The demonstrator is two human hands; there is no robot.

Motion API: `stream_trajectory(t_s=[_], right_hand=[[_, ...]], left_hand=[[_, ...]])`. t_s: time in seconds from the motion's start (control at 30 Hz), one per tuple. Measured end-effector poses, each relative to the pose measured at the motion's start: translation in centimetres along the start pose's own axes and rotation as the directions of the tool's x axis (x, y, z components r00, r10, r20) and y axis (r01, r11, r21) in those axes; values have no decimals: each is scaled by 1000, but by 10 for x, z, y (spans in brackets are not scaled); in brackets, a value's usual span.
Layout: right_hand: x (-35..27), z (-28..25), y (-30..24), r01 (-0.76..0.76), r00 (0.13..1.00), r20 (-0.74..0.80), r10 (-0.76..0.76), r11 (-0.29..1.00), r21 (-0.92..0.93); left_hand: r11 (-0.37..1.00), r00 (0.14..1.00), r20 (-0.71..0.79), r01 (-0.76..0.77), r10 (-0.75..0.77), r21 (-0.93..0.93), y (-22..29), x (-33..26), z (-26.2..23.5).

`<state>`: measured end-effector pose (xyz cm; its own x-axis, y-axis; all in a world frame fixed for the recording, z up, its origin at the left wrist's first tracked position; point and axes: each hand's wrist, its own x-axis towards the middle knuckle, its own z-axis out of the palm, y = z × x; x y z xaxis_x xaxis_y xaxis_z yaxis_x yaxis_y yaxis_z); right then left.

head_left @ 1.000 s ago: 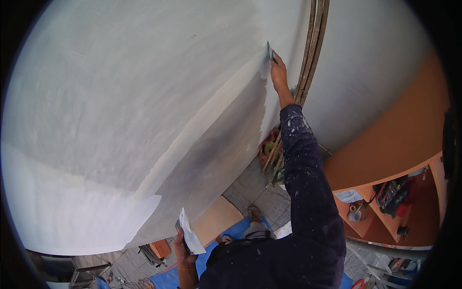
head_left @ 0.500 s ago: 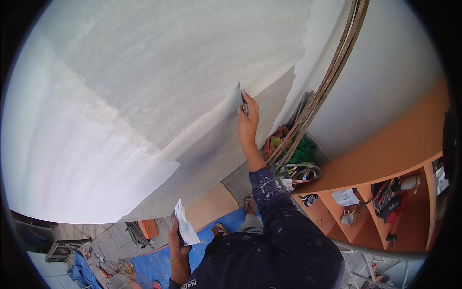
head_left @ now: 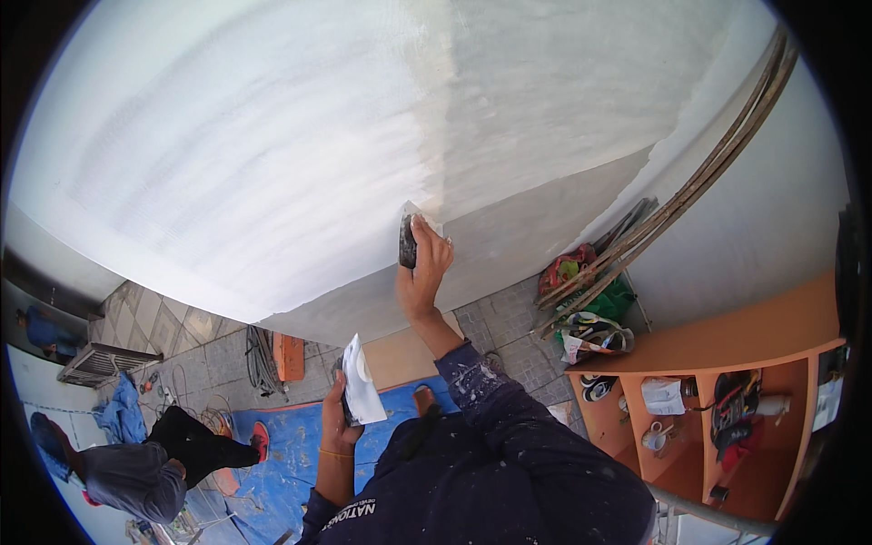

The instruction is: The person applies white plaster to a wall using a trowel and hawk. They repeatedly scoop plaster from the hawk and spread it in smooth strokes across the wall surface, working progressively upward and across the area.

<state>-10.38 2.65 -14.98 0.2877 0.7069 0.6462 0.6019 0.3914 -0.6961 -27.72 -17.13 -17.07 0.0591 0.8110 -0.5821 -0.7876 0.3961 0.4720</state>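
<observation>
My right hand (head_left: 425,272) is closed round a putty knife (head_left: 408,243) with a dark handle. Its blade tip meets the wall (head_left: 300,154), at the border between a bright white coat and a greyer area. Lower down, my left hand (head_left: 340,420) grips a second putty knife, its handle mostly hidden by the fingers. White putty (head_left: 365,392) covers the wide blade, which is held upright in front of my body and apart from the wall.
An orange shelf unit (head_left: 704,363) stands at the right, near long rusty rods (head_left: 699,173) and several bags (head_left: 604,304). A blue tarp (head_left: 300,454) covers the floor below. Another person (head_left: 136,472) bends at the lower left, near tangled cords (head_left: 216,416) and an orange case (head_left: 289,357).
My right hand has moved left and down along the wall with its putty knife, from the grey area to the white coat's edge. The view has shifted left, bringing another person into sight.
</observation>
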Motion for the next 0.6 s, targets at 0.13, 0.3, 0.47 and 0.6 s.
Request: stream_trajectory(t_s=[0.13,0.3,0.47,0.6], right_hand=[[-22,-11,-12,140,945,304,-119,989,-46],[0,-105,-21,278,588,658,-471,881,383],[12,-176,-40,471,424,592,-685,725,502],[37,-204,15,598,530,665,-526,788,147]], left_hand=[[998,999,8,53,-53,16,5,7,9],[983,983,74,173,-168,-64,-1,25,66],[974,936,318,196,-151,-112,-9,21,131],[980,994,86,50,-68,193,-3,15,160]])
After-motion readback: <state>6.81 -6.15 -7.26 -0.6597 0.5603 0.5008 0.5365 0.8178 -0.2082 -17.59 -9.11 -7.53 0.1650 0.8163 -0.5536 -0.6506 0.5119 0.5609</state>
